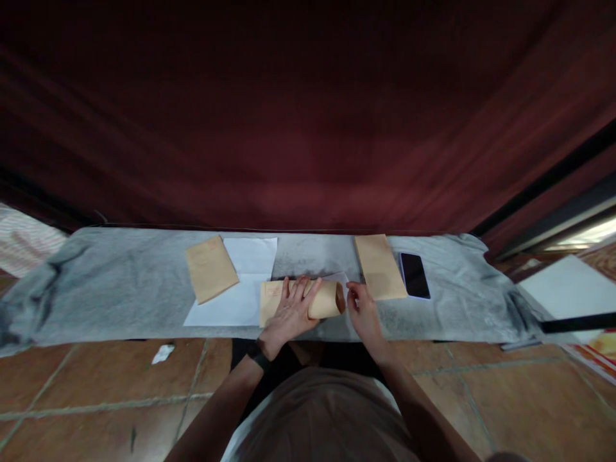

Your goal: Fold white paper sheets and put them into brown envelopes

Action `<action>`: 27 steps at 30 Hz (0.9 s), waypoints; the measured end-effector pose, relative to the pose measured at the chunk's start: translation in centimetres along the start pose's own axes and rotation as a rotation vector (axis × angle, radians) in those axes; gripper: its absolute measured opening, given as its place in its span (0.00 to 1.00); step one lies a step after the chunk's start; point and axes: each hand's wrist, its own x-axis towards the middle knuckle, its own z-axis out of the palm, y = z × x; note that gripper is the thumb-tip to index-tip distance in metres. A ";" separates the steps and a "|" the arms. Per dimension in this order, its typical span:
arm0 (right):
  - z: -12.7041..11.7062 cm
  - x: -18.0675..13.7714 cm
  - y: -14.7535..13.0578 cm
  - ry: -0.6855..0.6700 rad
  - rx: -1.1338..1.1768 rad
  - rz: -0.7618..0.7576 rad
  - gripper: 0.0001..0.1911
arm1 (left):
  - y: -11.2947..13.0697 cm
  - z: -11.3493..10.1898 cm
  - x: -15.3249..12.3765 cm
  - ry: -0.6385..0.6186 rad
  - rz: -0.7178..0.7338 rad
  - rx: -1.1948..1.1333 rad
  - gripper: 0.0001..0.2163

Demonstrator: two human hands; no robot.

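My left hand (294,309) lies flat with its fingers spread over a brown paper envelope (325,300), pressing it to the cloth-covered board. Red print shows at the envelope's left end, while its right end gapes open. Just right of that opening is my right hand (364,314), its fingers curled and pinched at the edge of a white sheet of paper (341,278). Most of this sheet is hidden behind the envelope and under it.
To the left, another brown envelope (212,269) overlaps white papers (250,260). On the right lie a further brown envelope (382,269) and a phone (414,276). Grey cloth (129,276) covers the narrow board. A dark red curtain (308,128) hangs behind it.
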 end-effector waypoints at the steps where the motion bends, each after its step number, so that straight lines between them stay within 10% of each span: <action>1: -0.2 0.0 -0.2 -0.068 0.066 0.020 0.16 | 0.1 0.0 0.1 0.002 0.004 0.002 0.51; 5: -0.5 0.4 -0.6 -0.367 0.299 0.217 0.17 | 0.7 -0.5 0.6 0.005 0.024 0.021 0.49; 12: 0.5 1.1 -0.9 -0.484 0.379 0.391 0.23 | 0.8 -1.1 0.8 -0.052 0.113 0.010 0.47; 20: 0.1 1.9 -0.6 -0.311 0.368 0.302 0.22 | -1.6 -2.0 0.3 -0.050 0.024 -0.040 0.49; 27: 0.0 2.1 2.8 -0.060 -0.386 0.107 0.28 | -4.2 -3.4 -3.1 -0.031 -0.149 0.036 0.51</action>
